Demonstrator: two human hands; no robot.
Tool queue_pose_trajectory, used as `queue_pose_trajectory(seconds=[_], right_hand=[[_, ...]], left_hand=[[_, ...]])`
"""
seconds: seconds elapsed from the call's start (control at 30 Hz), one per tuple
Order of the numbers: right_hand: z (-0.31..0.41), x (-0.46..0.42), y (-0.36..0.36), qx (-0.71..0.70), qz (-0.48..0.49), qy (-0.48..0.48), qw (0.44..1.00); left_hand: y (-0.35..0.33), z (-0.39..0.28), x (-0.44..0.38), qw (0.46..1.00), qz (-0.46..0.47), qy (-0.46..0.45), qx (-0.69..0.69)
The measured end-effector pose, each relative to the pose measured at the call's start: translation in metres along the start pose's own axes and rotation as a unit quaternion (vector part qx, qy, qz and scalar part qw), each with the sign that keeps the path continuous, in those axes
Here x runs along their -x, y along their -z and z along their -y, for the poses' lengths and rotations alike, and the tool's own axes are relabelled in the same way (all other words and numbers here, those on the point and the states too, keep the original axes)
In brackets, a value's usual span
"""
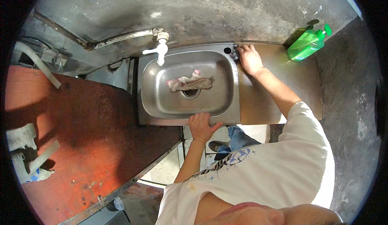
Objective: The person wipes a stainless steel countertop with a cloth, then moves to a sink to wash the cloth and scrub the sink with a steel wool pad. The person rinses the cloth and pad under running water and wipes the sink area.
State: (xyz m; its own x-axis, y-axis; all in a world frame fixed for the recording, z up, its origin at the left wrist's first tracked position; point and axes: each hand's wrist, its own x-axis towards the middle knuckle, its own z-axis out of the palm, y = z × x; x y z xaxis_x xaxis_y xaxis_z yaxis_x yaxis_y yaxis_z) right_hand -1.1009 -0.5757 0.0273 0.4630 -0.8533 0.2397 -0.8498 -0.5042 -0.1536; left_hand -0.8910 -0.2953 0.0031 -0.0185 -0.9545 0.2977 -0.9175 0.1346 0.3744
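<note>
My right hand reaches to the back right corner of a stainless steel sink. Its fingers are closed on a dark, shiny scouring pad, probably steel wool, pressed against the rim beside a round hole. Much of the pad is hidden by the fingers. On the sink's front rim rests my left hand, fingers laid over the edge and thumb spread, with nothing held. A crumpled, stained cloth lies in the basin, partly over the drain.
A white plastic tap juts over the basin's back left. Right of the sink is a metal counter, where a green pump bottle stands by the wall. At left, a reddish tabletop carries white cloths and a pale hose.
</note>
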Motion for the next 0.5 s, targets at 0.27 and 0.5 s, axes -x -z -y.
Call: queue_pose_trajectory(seconds=[0.27,0.5], right_hand=[[0.020,-0.023,-0.026,-0.079,-0.131,0.018,0.988],[0.090,-0.019,-0.037,-0.034,-0.039,0.079,0.996]], left_hand=[[0.004,-0.001,-0.002,1.000,-0.016,-0.015,0.009],[0.004,0.015,-0.002,0.999,0.039,-0.003,-0.008]])
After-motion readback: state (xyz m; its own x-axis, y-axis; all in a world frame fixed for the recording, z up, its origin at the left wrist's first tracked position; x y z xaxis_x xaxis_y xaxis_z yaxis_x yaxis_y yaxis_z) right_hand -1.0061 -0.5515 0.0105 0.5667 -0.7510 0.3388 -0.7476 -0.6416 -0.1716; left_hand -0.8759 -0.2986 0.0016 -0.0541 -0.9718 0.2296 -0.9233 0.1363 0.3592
